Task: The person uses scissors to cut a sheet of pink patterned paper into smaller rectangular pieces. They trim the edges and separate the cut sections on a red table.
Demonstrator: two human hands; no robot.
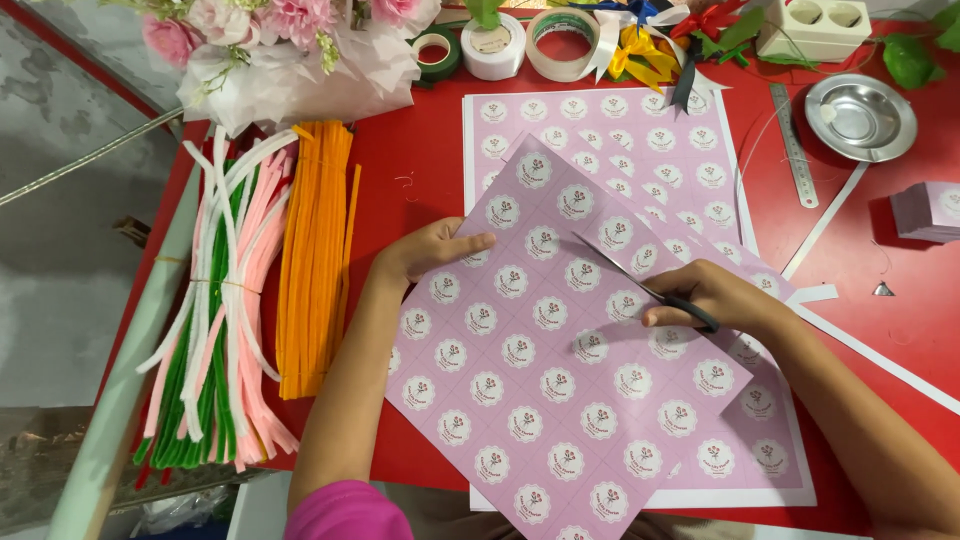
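Observation:
A pink sheet [520, 370] printed with rows of round white flower stickers lies tilted over the red table [410, 170]. My left hand [432, 250] pinches its upper left edge, thumb on top. My right hand [712, 296] holds black-handled scissors [640, 284], whose thin blades point up and left across the sheet. A second sheet of the same stickers [660, 140] lies flat underneath, further back.
Bundles of orange [316, 260], pink, white and green pipe cleaners [215, 320] lie at left. A wrapped pink bouquet [290, 50], tape rolls [560, 42] and ribbons sit at the back. A metal dish [862, 116], a steel ruler [793, 146], paper strips and a stack of cut stickers [930, 210] are at right.

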